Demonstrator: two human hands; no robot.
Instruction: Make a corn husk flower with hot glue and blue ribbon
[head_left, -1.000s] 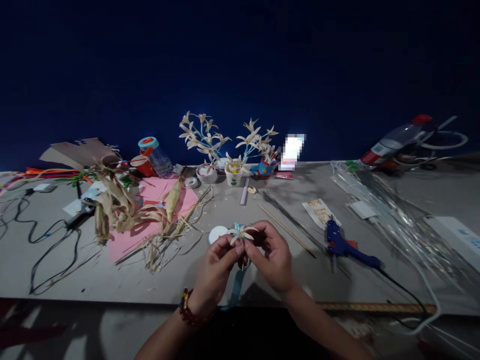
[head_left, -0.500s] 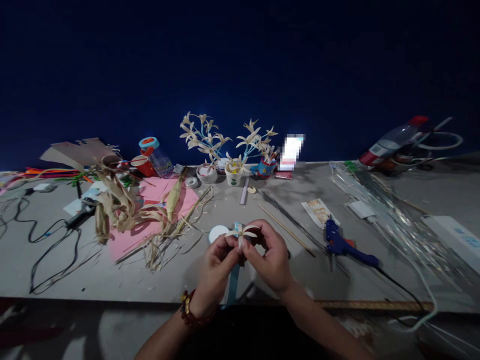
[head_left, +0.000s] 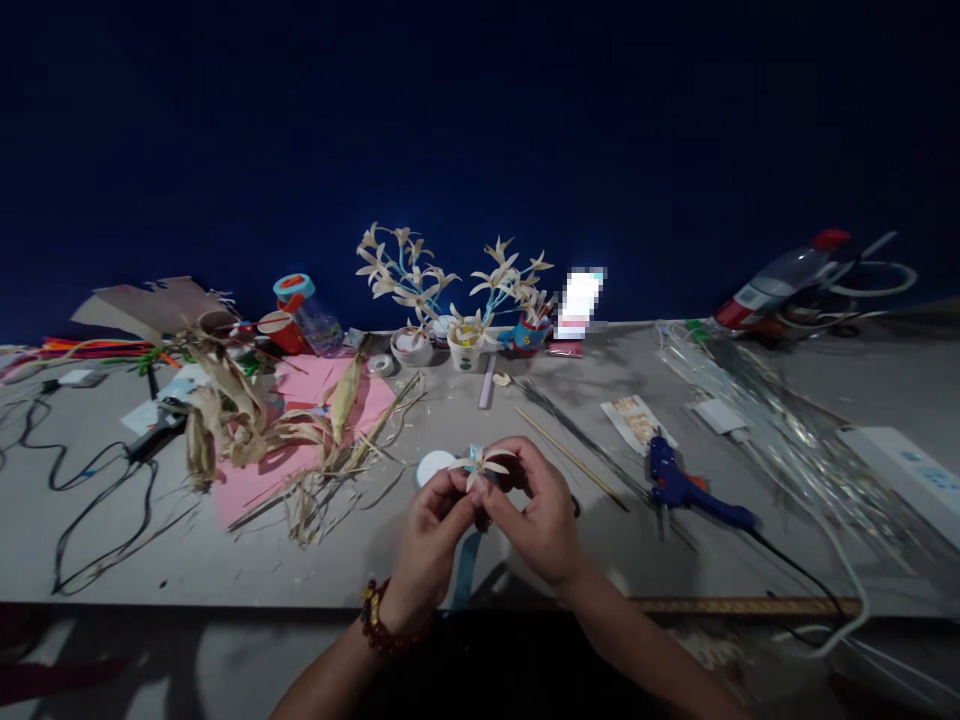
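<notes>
A single pale flower (head_left: 495, 465) sits above the front of the tabletop (head_left: 360, 570), pinched near its base by the left grip (head_left: 435, 525) and the right grip (head_left: 541, 515), thumbs close together. Pressing too hard could crease or tear its thin petals, and a tug on the blue ribbon (head_left: 465, 570) hanging below could twist it askew. Counted: one held flower, one hanging ribbon, one white disc (head_left: 435, 466), one glue gun (head_left: 669, 478), one wooden stick (head_left: 574, 460), two sprays of similar flowers (head_left: 411, 298) at the back
</notes>
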